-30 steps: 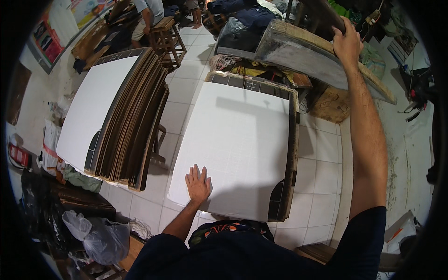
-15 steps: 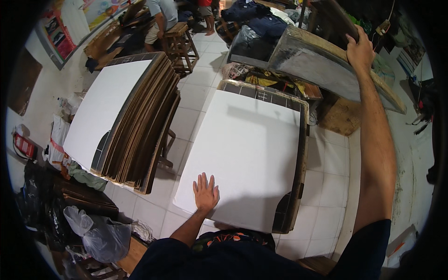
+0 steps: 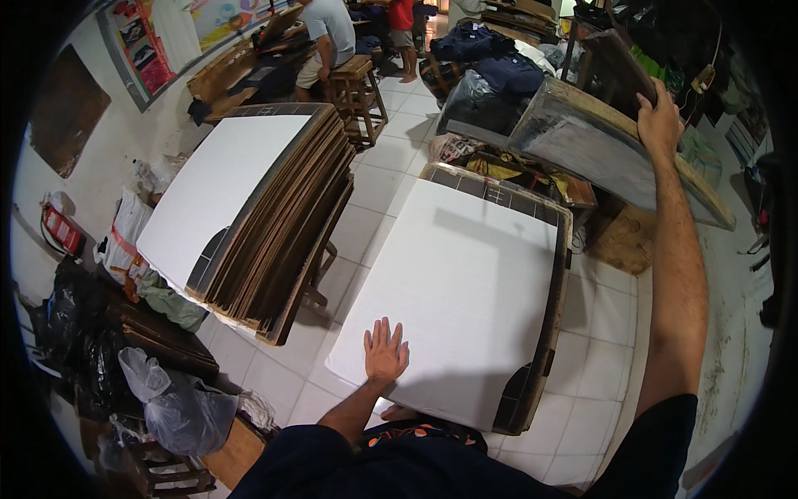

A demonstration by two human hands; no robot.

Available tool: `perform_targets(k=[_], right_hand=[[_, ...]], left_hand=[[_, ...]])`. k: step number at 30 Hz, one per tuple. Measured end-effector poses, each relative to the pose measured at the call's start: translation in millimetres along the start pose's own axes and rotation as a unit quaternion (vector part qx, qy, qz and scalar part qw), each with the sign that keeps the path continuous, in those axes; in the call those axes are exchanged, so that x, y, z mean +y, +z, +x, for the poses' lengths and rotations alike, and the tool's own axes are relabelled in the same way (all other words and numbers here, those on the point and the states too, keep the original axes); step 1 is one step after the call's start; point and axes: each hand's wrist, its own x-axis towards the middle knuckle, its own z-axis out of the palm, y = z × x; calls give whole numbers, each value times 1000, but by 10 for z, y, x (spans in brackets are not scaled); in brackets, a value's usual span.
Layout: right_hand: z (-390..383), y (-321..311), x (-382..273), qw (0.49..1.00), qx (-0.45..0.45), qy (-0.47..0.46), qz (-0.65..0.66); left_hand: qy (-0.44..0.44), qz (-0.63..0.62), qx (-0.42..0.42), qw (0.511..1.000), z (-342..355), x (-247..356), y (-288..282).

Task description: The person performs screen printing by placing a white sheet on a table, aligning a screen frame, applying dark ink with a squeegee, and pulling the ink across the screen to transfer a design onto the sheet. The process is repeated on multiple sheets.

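Observation:
My left hand (image 3: 386, 353) lies flat, fingers spread, near the lower left of a white sheet (image 3: 453, 283), which covers most of a dark, gridded board with worn edges (image 3: 568, 249). My right hand (image 3: 661, 119) is raised at the upper right, its fingers wrapped over the edge of an upright dark board (image 3: 632, 62). Just below and behind that hand leans a long grey panel with a pale wooden edge (image 3: 573, 137). Shadows of my arm and the raised board fall across the sheet.
A thick stack of boards (image 3: 224, 195) topped with white stands on a support at left. Plastic bags (image 3: 174, 407) and a red extinguisher (image 3: 62, 227) lie beyond it. A seated person (image 3: 324, 46) on a wooden stool (image 3: 362, 96) and another in red (image 3: 403, 37) are at the back, near piled clothes (image 3: 490, 62).
The view has shifted, so the room and boards sit further right and lower, showing more of the back. Both hands keep their holds, the left flat, the right gripping.

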Motion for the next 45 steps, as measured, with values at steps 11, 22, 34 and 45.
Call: perform_targets(k=[11, 22, 34, 45], right_hand=[[-46, -18, 16, 1000, -9, -4, 16], [-34, -62, -27, 999, -33, 13, -4], [-71, -82, -66, 999, -26, 18, -6], [-73, -101, -106, 1000, -20, 17, 2]], left_hand=[[-8, 5, -19, 1000, 6, 17, -67], [-1, 13, -1, 1000, 4, 15, -44], [-6, -4, -4, 1000, -16, 8, -34], [-6, -1, 1, 1000, -19, -7, -2]])
